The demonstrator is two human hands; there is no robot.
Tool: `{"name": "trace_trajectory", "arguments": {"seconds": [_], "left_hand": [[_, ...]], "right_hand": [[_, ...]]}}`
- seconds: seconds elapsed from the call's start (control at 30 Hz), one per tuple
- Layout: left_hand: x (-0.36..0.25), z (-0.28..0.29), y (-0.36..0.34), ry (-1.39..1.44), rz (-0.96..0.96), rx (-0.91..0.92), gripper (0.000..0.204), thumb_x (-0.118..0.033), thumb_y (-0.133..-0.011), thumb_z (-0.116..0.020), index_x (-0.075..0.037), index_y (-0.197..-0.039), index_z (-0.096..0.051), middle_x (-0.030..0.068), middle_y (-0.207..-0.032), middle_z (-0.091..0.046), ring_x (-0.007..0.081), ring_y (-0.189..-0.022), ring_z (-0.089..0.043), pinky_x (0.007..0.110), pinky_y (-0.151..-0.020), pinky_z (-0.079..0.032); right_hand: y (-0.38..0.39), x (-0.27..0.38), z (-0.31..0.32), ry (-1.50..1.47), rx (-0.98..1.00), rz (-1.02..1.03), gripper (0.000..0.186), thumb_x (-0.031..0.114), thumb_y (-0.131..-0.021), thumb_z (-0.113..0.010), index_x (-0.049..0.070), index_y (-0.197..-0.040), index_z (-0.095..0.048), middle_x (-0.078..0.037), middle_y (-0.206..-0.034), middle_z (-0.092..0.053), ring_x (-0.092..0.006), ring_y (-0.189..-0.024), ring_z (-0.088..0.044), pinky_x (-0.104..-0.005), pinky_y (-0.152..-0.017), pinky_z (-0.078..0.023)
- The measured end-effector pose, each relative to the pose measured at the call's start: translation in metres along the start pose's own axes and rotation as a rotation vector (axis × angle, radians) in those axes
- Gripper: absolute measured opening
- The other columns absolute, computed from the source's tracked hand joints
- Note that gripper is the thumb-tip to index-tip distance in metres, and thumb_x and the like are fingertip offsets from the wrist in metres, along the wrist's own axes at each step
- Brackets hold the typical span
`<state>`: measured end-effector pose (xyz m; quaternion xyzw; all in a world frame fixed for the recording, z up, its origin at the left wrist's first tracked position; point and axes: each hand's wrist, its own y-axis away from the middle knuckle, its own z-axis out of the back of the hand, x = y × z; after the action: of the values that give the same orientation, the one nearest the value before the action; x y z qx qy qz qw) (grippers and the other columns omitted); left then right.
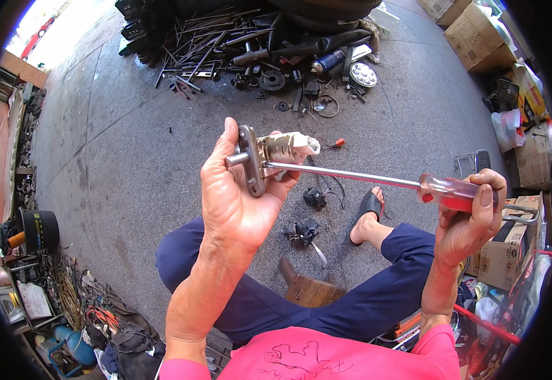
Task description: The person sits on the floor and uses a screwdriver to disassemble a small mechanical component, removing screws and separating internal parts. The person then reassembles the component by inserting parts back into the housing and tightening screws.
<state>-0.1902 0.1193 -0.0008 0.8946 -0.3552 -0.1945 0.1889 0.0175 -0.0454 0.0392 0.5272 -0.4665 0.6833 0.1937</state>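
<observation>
My left hand [234,206] is wrapped round a small mechanical part, palm up. It has an oblong metal plate [249,170] with a short round pin [236,159] sticking out to the left, and a dirty white plastic housing [282,147] on the other side. In my right hand [472,218] is a screwdriver [358,174], gripped by its clear red handle. Its long shaft points left, and the tip meets the part beside the plate, under the housing. The fingers behind the housing are partly hidden.
On the ground below lie two black parts [314,198] with wires and a small red connector [340,143]. A wooden stool [314,291] shows between my legs. Metal rods [206,47] and scrap are heaped ahead; cardboard boxes [475,38] line the right, clutter the left.
</observation>
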Motion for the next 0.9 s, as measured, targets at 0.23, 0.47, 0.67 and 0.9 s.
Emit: {"name": "trace_trajectory", "arguments": {"seconds": [0.23,0.47,0.67,0.9], "left_hand": [[0.0007,-0.0009,-0.0008,-0.009,-0.034,-0.075,0.056,-0.044,-0.095,-0.054,0.01,-0.107,-0.059,0.0266,-0.098,-0.067,0.0373,-0.094,-0.064,0.048,-0.092,-0.043],[-0.0036,0.0035,-0.0004,-0.001,-0.008,-0.017,0.052,-0.042,-0.094,-0.056,0.009,-0.103,-0.061,0.0234,-0.097,-0.068,0.037,-0.093,-0.065,0.048,-0.093,-0.044],[-0.0025,0.0041,-0.0006,0.012,0.013,0.002,0.052,-0.042,-0.094,-0.057,0.009,-0.103,-0.062,0.0223,-0.097,-0.069,0.0373,-0.093,-0.065,0.048,-0.095,-0.042],[-0.0002,-0.0009,0.0004,0.021,0.0,-0.046,0.05,-0.042,-0.094,-0.057,0.007,-0.102,-0.063,0.0225,-0.097,-0.069,0.0374,-0.093,-0.065,0.049,-0.095,-0.042]], "right_hand": [[0.0007,0.0039,0.0004,0.002,0.037,-0.024,0.023,0.026,-0.094,-0.054,0.004,-0.098,-0.051,-0.002,-0.079,-0.051,-0.0046,-0.044,-0.049,-0.0172,-0.036,-0.035],[-0.0017,0.0036,-0.0018,0.019,-0.024,-0.021,0.023,0.026,-0.094,-0.054,0.003,-0.097,-0.051,-0.001,-0.074,-0.051,-0.0046,-0.042,-0.047,-0.0172,-0.036,-0.034],[0.0003,0.0036,-0.0025,0.033,0.012,0.008,0.024,0.026,-0.094,-0.054,0.003,-0.097,-0.052,-0.002,-0.073,-0.052,-0.0047,-0.042,-0.048,-0.0174,-0.035,-0.034],[0.0006,0.0042,-0.0046,0.032,0.007,0.012,0.024,0.026,-0.094,-0.054,0.002,-0.097,-0.052,-0.002,-0.072,-0.052,-0.005,-0.041,-0.048,-0.0178,-0.034,-0.033]]}}
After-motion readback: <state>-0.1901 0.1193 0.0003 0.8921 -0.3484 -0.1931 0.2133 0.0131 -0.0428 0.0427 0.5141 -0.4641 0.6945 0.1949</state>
